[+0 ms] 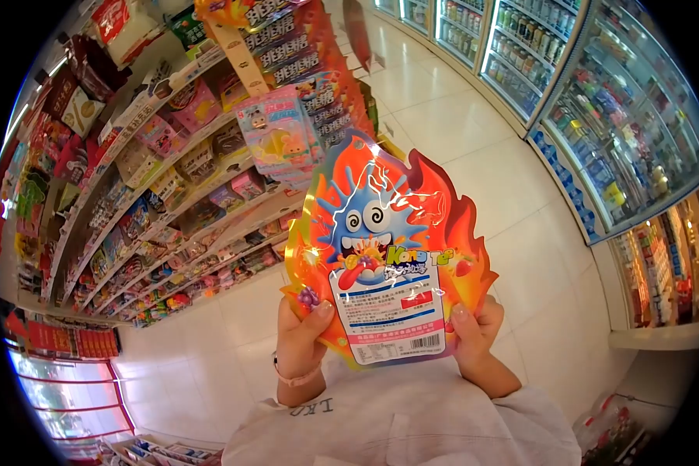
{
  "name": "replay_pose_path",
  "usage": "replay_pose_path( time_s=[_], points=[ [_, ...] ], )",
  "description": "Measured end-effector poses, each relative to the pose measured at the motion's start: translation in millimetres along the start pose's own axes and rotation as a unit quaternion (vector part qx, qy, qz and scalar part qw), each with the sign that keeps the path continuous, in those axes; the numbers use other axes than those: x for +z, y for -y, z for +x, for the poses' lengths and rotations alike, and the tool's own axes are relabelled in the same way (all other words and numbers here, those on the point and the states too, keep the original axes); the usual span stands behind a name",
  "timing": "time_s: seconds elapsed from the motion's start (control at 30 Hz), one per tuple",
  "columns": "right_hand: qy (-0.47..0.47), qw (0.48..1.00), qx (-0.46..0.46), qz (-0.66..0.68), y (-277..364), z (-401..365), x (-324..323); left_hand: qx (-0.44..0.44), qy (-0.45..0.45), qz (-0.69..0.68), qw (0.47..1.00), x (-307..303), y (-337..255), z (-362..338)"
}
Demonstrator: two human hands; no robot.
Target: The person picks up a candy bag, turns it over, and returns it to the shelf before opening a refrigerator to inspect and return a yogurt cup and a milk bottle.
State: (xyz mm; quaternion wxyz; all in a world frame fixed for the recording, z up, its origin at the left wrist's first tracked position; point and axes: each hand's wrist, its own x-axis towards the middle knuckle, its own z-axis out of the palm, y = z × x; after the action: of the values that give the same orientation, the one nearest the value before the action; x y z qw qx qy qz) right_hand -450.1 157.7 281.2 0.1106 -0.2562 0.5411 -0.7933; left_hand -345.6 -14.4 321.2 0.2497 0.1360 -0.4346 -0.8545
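Note:
A large flame-shaped candy packet [380, 225] is held up in front of my chest. It is red and orange, with a blue cartoon monster face and a white label carrying a barcode near its bottom. My left hand [303, 342] grips the lower left edge, thumb on the front. On the other side, my right hand [478, 330] pinches the lower right edge, its thumb also on the front. The fingers behind the packet are mostly hidden. A band circles my left wrist.
Shelves [147, 155] of bagged sweets and snacks line the left side. Colourful hanging packets [279, 128] stick out at the shelf end, just beyond the candy packet. Glass-door drink fridges [613, 116] stand along the right. Pale floor tiles [458, 147] run between them.

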Motion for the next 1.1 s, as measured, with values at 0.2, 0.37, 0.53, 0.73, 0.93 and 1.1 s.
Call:
replay_pose_path(
  time_s=[0.2,0.37,0.53,0.73,0.93,1.1],
  points=[
    [-0.070,0.997,-0.032,0.014,31,18,-96,-0.039,0.058,0.021,0.997,91,56,29],
    [-0.141,0.989,-0.032,0.040,35,16,-163,-0.051,0.116,0.049,0.991,142,102,40],
    [-0.152,0.987,0.003,0.054,54,16,-207,-0.074,0.116,0.041,0.990,184,129,40],
    [-0.187,0.982,0.023,0.020,65,14,-233,-0.097,0.121,0.053,0.986,209,146,42],
    [-0.209,0.960,-0.063,0.176,36,-33,-279,-0.156,0.243,0.078,0.954,226,173,66],
    [-0.159,0.958,0.045,0.233,37,2,-271,-0.210,0.270,0.032,0.939,209,223,98]
  ],
)
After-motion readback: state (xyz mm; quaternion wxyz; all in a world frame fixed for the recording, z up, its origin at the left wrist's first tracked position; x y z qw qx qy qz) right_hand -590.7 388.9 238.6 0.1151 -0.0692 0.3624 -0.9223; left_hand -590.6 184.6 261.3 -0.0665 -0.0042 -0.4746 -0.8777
